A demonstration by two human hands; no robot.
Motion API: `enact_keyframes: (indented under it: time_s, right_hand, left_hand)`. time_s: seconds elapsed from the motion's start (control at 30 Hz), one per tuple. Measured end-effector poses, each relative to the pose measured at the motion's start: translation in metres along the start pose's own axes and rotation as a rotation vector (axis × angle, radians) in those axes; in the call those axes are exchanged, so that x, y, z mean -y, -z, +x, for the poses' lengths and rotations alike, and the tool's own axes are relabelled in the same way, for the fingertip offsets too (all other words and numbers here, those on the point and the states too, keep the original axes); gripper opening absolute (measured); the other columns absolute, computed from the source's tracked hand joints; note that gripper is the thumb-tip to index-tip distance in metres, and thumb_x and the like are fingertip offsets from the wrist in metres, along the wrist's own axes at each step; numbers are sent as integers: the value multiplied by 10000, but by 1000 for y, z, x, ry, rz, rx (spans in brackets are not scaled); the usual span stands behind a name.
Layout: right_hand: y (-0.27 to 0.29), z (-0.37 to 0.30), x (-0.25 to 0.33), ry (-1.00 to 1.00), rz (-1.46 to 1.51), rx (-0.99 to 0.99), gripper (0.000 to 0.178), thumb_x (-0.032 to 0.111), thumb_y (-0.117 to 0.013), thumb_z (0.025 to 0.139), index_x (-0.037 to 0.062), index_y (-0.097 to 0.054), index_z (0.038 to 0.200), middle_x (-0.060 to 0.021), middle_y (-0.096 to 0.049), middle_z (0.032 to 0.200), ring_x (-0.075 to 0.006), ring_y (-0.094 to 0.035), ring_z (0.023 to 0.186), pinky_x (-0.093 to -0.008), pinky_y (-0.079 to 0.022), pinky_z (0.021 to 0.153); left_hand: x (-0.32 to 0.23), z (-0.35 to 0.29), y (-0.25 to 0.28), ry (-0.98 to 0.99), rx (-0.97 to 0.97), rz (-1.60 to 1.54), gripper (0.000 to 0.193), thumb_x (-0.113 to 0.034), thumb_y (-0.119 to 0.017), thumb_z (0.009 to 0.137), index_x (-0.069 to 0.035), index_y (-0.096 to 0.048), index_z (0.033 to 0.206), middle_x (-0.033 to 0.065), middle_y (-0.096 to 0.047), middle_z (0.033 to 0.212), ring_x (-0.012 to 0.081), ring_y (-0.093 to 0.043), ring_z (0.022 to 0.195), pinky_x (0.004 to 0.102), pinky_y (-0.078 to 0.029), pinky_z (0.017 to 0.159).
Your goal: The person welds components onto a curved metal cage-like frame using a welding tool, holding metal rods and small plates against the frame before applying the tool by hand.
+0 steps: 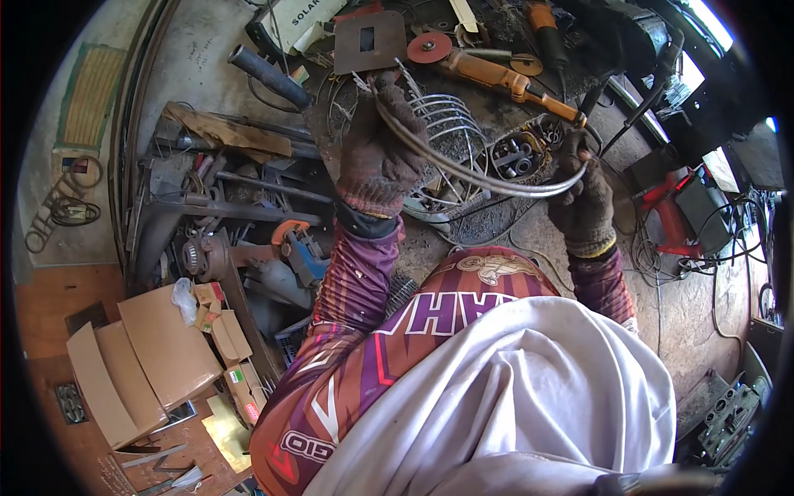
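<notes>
Between my two gloved hands runs a curved pair of silvery steel cables [484, 178]. My left hand [376, 157], in a dark dirty work glove, is closed around them near the left end, where strands look frayed. My right hand [584, 198], also gloved, pinches the other end of the bend between thumb and fingers. Just beyond the cables, several curved metal ribs [451, 120] arch over the bench; whether they belong to the same cable I cannot tell. Past my right fingers lies an orange angle grinder [496, 78] with a red disc [430, 48].
A slotted metal plate [347, 56] and another orange power tool [546, 35] lie at the back. A container of metal parts [518, 155] sits between my hands. Tools and steel bars [273, 186] crowd the left, above cardboard boxes [169, 343]. A red machine [674, 219] with cables stands right.
</notes>
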State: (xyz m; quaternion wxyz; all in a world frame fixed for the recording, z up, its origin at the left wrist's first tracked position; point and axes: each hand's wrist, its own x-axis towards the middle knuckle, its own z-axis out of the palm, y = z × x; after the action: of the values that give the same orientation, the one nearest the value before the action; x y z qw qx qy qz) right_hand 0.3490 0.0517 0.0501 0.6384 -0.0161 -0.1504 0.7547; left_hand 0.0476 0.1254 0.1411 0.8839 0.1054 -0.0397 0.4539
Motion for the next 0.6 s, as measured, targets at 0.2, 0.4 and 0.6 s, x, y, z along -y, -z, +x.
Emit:
enact_keyframes:
  time_s: [0.2,0.4,0.6]
  right_hand:
    - [16,5,-24,-13,165,-128,173,205,-587,1030,63,-645,1111,1,-633,886,-80,-619,746,-222,-594,761]
    - [28,5,-25,-74,245,-70,193,164,-574,1030,18,-654,1128,-71,-698,983,-115,-682,847,-265,-617,791]
    - [62,8,-30,-174,285,17,206,141,-593,1010,26,-663,1166,-98,-730,1057,-183,-717,964,-316,-620,823]
  left_hand:
    - [11,5,-6,-140,-68,-9,344,-207,-629,1007,-95,-612,1332,74,-718,1099,197,-696,1045,326,-613,882]
    - [10,4,-6,-144,-82,-29,348,-243,-619,1013,-76,-615,1319,93,-715,1092,205,-707,1016,303,-643,784]
    - [9,-6,6,-25,-71,6,315,-274,-608,1021,-86,-628,1273,91,-701,1073,231,-726,920,286,-624,640]
